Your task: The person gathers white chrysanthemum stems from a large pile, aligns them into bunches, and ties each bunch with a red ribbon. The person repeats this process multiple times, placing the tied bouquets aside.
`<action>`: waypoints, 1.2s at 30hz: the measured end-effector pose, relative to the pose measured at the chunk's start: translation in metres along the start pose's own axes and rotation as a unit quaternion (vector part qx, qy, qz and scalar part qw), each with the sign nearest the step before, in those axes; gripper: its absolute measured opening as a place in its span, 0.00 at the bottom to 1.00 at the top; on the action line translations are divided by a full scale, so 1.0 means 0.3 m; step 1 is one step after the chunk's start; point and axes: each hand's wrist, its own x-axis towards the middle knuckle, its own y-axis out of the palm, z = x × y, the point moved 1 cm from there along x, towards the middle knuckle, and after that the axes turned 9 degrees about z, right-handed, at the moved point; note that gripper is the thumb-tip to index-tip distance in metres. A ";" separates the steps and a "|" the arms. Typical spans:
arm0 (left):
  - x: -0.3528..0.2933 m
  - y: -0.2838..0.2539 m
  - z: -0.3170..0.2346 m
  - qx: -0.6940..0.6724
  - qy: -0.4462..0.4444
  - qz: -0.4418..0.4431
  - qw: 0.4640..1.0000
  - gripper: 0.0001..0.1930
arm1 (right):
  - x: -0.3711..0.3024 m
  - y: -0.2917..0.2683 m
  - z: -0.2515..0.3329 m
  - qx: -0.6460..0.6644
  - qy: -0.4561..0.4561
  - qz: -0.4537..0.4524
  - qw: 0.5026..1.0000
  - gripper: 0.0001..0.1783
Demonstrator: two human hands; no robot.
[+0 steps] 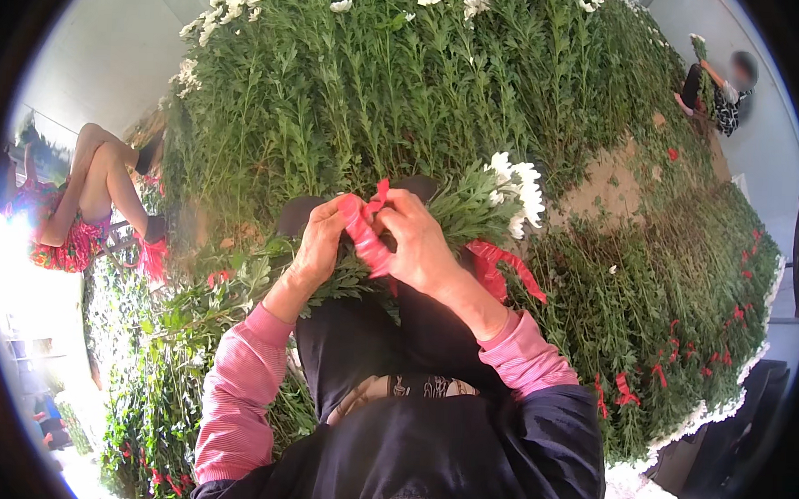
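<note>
Across my lap lies a bunch of white chrysanthemums [526, 194], its blooms to the right of my hands and its leafy stems running left beneath them. A shiny red plastic strip [365, 238] loops over the bunch. My left hand [319, 245] pinches one part of that strip with closed fingers. On the other side, my right hand [415, 243] is closed on the strip too, with a short red end sticking up beside its fingers. More red strips [502, 269] hang by my right wrist. The hands partly hide the tie and the stems under it.
A large bank of cut chrysanthemums [361, 99] spreads in front of me. Bunches tied in red [669, 356] are piled at the right. One person [94, 186] sits at the left; another person [722, 94] holds flowers at the far right. Bare floor [602, 191] shows between piles.
</note>
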 end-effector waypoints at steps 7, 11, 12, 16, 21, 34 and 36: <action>-0.001 0.029 -0.173 0.032 -0.152 0.084 0.984 0.08 | 0.003 0.000 -0.054 0.134 0.093 0.034 0.986 0.08; -0.009 0.042 -0.136 0.264 -0.058 0.024 0.963 0.10 | 0.014 -0.021 -0.083 0.217 0.077 0.090 0.969 0.08; -0.010 0.059 -0.129 0.316 -0.036 -0.006 0.948 0.11 | 0.017 -0.025 -0.080 0.227 0.061 0.102 0.967 0.08; 0.004 0.105 -0.090 0.530 0.151 -0.111 0.827 0.08 | 0.009 -0.018 -0.097 0.350 0.100 0.080 0.928 0.08; -0.018 0.118 -0.134 0.604 0.192 -0.076 0.770 0.07 | 0.016 -0.037 -0.098 0.204 0.021 0.107 0.973 0.10; 0.001 0.072 -0.193 0.083 -0.126 0.049 0.987 0.09 | -0.067 -0.196 0.032 0.074 -0.091 0.104 0.988 0.07; 0.000 0.130 -0.214 0.184 -0.153 0.092 0.966 0.11 | -0.050 -0.194 0.029 0.092 -0.086 0.065 0.990 0.06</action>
